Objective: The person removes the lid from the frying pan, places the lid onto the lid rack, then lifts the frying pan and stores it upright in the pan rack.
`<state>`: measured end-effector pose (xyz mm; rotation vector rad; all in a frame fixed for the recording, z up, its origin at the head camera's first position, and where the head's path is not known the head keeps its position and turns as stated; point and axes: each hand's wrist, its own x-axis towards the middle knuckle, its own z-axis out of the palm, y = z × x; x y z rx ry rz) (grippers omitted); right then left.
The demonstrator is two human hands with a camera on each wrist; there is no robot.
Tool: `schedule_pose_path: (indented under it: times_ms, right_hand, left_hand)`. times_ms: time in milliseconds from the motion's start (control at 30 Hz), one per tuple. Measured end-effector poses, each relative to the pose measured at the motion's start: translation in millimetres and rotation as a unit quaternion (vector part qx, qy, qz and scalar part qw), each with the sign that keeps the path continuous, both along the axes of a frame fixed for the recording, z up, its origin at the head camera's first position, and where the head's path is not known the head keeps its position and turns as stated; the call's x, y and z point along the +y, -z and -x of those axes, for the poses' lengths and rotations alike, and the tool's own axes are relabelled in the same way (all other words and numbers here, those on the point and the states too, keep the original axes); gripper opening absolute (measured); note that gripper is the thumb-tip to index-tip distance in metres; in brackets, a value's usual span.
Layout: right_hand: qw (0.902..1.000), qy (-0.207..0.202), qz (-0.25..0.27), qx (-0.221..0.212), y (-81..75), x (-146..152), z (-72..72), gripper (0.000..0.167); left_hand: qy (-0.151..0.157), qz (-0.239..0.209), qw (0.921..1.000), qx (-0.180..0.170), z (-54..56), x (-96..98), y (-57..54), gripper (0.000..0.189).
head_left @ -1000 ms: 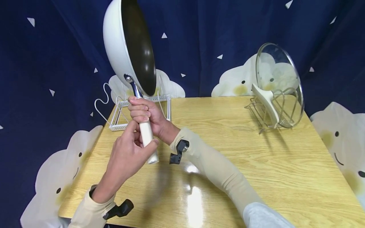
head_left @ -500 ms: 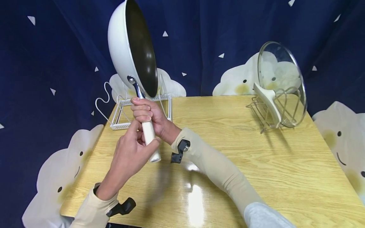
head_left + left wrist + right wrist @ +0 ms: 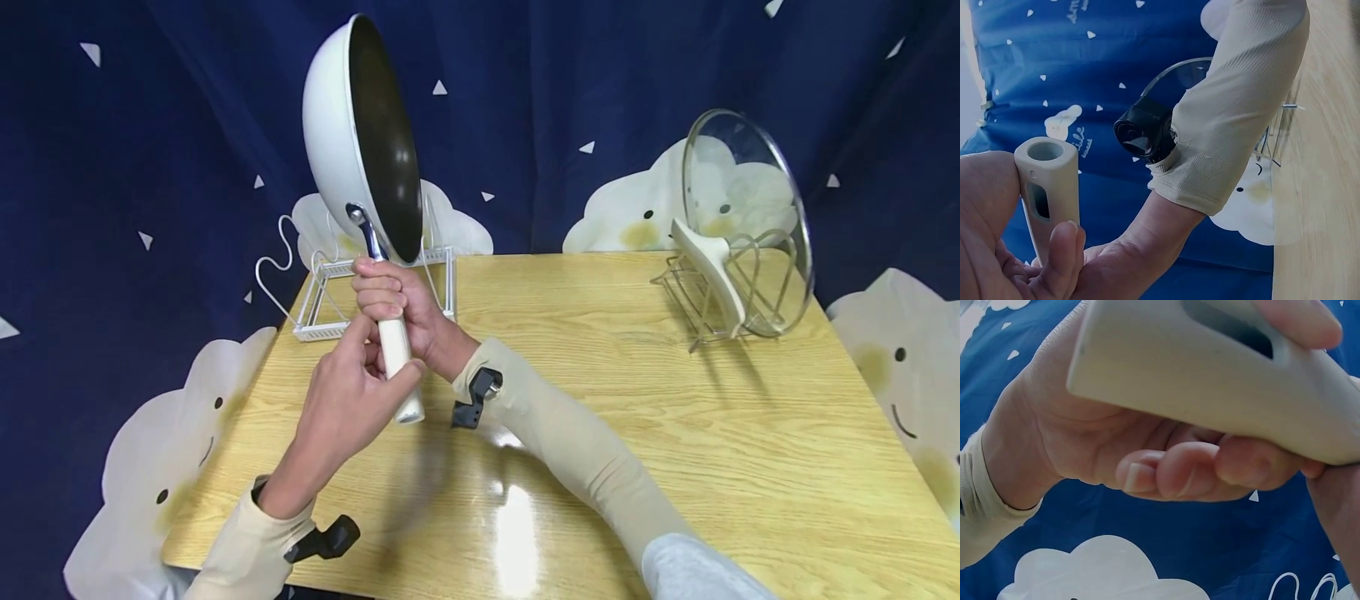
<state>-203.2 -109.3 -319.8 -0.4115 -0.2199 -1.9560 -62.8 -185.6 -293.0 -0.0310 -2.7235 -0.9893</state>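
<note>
A deep wok, white outside and dark inside, is held up above the table's left side with its bowl on edge. My right hand grips the upper part of its cream handle, just below the metal neck. Lower down, my left hand holds the same handle, thumb across its end and fingers curled behind. The left wrist view shows the handle's hollow end and a slot in its side. In the right wrist view, left fingers bend under the handle.
A white rack with wavy wire dividers stands behind the hands at the back left. At the back right, a glass lid with a white handle leans upright in a wire rack. The wooden table meets a dark blue curtain.
The wok has come down and slightly right in view, so its top rim now shows whole. Both hands keep their hold and shift slightly with it.
</note>
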Motion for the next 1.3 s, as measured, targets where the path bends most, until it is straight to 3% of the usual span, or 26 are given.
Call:
schedule_pose_path:
  times_ms: [1300]
  right_hand:
    - [0.9987,0.0,-0.035,-0.036,24.7,5.1,8.5,0.046]
  left_hand:
    - [0.013,-0.028,0.9994,-0.018,13.5,2.5,20.8,0.031]
